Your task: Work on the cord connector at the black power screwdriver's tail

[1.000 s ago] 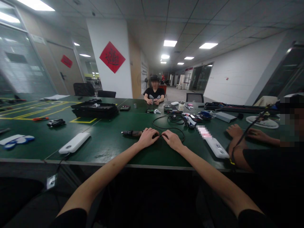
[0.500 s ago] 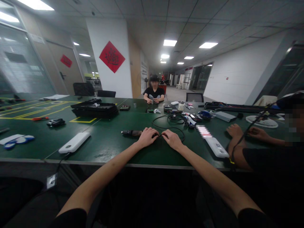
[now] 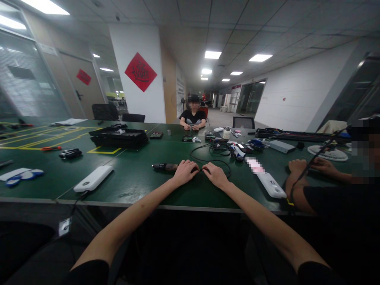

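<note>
An electric screwdriver [image 3: 164,166], dark with a brownish body, lies on the green table with its tip to the left. My left hand [image 3: 186,173] is closed over its rear end, and the fingers hide that part. Close beside it, my right hand [image 3: 216,175] pinches the black cable [image 3: 221,159] where it meets the tool's tail; the exact joint between the fingertips is too small to make out. From there the cable loops behind my right hand toward a tangle of cords.
White power bank-like boxes lie left [image 3: 94,179] and right [image 3: 272,185]. Farther back are a black tray [image 3: 118,136], black-handled tools [image 3: 70,153] and small electronic parts. A person [image 3: 192,116] sits opposite; another person's forearm [image 3: 297,182] rests at the right.
My hands stay almost in the same place on the screwdriver and cable. The hands of the person on the right have shifted slightly.
</note>
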Tool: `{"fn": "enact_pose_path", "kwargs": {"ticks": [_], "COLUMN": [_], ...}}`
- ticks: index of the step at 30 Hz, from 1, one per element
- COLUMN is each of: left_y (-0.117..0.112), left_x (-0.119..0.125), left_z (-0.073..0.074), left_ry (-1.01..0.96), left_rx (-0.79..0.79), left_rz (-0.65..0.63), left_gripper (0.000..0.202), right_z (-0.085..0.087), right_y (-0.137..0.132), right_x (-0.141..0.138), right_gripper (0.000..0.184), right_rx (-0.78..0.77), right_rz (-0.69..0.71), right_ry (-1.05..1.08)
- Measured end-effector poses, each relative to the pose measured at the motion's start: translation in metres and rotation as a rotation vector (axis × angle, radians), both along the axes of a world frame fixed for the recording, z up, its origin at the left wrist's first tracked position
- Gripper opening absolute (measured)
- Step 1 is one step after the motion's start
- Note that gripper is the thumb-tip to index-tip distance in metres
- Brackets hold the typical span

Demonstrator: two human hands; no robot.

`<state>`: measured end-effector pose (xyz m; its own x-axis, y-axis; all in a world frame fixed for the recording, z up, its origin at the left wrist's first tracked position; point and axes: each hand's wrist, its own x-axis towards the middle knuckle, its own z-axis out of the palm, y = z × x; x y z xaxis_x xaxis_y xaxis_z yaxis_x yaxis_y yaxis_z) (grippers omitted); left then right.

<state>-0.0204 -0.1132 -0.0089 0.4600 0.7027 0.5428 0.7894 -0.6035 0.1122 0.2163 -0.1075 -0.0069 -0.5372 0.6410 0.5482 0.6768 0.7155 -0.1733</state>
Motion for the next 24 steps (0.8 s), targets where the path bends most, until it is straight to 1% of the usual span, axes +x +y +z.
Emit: {"fn": "enact_pose_path", "kwargs": {"ticks": [7,18,24], "left_y": [-0.0007,-0.0002,-0.0006], "left_x": [-0.0022,-0.0018,0.0011], "left_z": [0.001,0.001,0.0002], "left_ry": [0.012,0.0,-0.012], "left_rx": [-0.007,-0.004,0.0], "left_rz": [-0.024,-0.018,0.01], "left_gripper": [0.019,0.019,0.018], "right_z": [0.0004,0.001,0.0013], "right_y": [-0.0005,-0.0004,-0.0009], "right_x": [-0.0001,-0.0017,-0.0038], "right_gripper": [0.018,0.016,0.017], "right_rx": [-0.004,0.0,0.006], "right_rz": [-0.005,-0.008,-0.009], "right_ry": [-0.006,-0.015,-0.02]}}
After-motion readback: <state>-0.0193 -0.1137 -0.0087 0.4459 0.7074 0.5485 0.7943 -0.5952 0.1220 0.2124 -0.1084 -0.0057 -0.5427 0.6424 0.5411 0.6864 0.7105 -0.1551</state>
